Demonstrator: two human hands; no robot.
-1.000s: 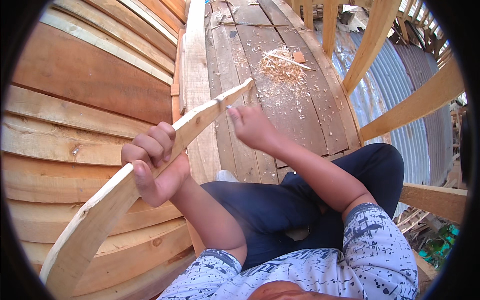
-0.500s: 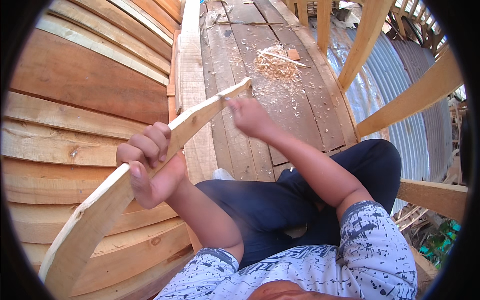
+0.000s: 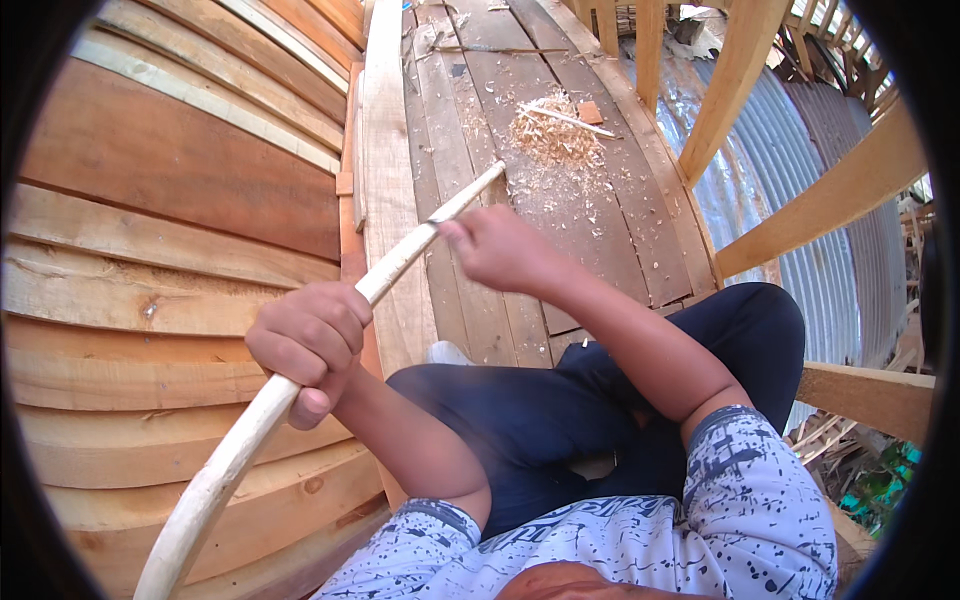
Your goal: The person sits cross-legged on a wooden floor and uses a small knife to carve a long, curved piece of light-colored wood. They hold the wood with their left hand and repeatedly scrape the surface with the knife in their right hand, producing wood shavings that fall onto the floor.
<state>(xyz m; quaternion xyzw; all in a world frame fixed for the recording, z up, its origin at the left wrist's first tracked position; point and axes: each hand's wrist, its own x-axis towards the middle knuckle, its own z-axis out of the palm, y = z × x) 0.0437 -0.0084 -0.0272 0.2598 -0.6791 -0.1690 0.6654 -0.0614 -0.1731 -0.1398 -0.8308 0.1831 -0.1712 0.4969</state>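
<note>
A long, curved, pale wooden strip (image 3: 395, 265) runs from the lower left up toward the middle of the view. My left hand (image 3: 305, 340) is wrapped around it at mid length. My right hand (image 3: 500, 248) grips the strip farther up, near its far end, fingers closed over its edge. The strip now shows its narrow edge. Its tip points at a heap of wood shavings (image 3: 550, 135) on the plank platform (image 3: 600, 230) ahead. My legs in dark trousers (image 3: 560, 410) are folded below my arms.
A curved wall of stacked wooden planks (image 3: 170, 200) fills the left side. Slanted timber posts (image 3: 830, 190) and corrugated metal sheets (image 3: 810, 230) stand at the right. A thin stick (image 3: 570, 120) and a small wood block (image 3: 590, 112) lie by the shavings.
The strip has turned from its broad face to its narrow edge. My left hand has shifted right along with it, and my right hand has stayed near the far end.
</note>
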